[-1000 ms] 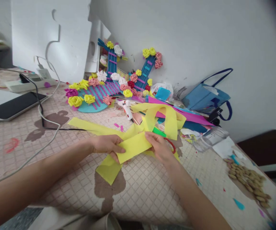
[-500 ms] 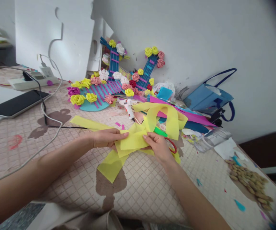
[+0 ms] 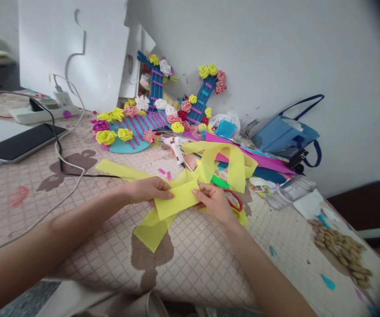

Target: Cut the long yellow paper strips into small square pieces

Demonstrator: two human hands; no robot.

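A rectangular piece of yellow crepe paper (image 3: 177, 200) is stretched between my two hands above the table. My left hand (image 3: 146, 190) pinches its left end, thumb on top. At the right end, my right hand (image 3: 213, 200) grips it between thumb and fingers. Beneath and behind lie more yellow paper strips (image 3: 153, 231), one long loop of them curling up at the right. Scissors with a red handle (image 3: 236, 200) rest beside my right hand, partly covered by it and the paper. A bright green object (image 3: 220, 181) shows just behind that hand.
A white glue gun (image 3: 175, 147) lies beyond the paper. Craft guitars with paper flowers (image 3: 137, 127) stand at the back. To the left are a tablet (image 3: 21, 143), cables and a power strip (image 3: 38, 113). Right: a blue bag (image 3: 284, 134), magenta paper (image 3: 262, 159), peanuts (image 3: 341, 251).
The held yellow paper, earlier looking like overlapping layers, now shows as one tilted, flatter rectangle. Both hands have shifted slightly left.
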